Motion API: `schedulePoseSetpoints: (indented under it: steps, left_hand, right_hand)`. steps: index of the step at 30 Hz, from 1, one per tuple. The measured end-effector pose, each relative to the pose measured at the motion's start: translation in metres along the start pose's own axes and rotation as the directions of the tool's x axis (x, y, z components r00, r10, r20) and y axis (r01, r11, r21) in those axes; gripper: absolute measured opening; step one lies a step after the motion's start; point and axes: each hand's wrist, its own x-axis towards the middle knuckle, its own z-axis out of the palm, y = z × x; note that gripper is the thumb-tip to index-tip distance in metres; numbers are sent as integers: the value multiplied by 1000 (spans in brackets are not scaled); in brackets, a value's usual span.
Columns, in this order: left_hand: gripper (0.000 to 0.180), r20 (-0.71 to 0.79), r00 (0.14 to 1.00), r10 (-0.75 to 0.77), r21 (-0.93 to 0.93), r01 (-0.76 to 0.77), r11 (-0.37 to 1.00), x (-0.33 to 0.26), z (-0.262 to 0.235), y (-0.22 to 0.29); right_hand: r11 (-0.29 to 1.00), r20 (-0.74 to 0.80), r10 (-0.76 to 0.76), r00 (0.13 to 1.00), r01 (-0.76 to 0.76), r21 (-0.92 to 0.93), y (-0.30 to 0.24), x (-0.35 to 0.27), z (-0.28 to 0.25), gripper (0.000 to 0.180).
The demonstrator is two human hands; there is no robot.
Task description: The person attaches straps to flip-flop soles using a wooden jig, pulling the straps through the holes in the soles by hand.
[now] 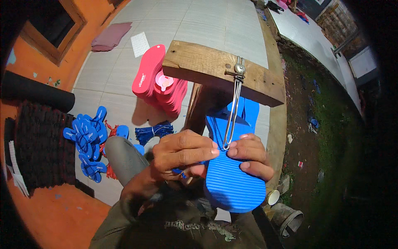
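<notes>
Below the wooden beam (195, 57), blue sole (234, 182) lies lengthwise, running away from the wearer, wire hook (235, 99) over its far half. Right hand (252, 155) grasps its right edge; left hand (184, 152), fingers bent, sits by its left edge, hook tip between. Can't tell what left pinches.

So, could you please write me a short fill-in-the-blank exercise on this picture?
1. The ridged sole under the right hand is coloured ____.
2. The wire loop is fixed to a beam made of ____.
3. The wall beside the window is painted ____.
Missing words: blue; wood; orange.
</notes>
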Motion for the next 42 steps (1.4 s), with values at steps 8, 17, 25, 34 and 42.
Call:
schedulePoseSetpoints:
  steps: [8,17,25,34,42]
  left_hand:
    - [21,-35,999,40,51,-38,998,1,3,-11]
    - [15,-150,924,-351,462,380,801,66,14,-27]
    - [15,-122,802,-585,-328,524,786,-11,-34,-4]
    - [11,-138,962,-234,-44,230,972,4,3,6]
    - [28,380,922,-72,42,61,997,31,-6,-20]
  right_hand:
    - [997,-44,63,997,-60,56,10,-4,4,14]
    - [913,-435,383,815,-406,42,34,51,27,32]
    - [851,-199,505,840,-446,276,41,53,4,30]
    - [838,-167,505,847,-436,327,44,51,2,28]
    - [852,-197,492,848,-423,309,47,50,2,29]
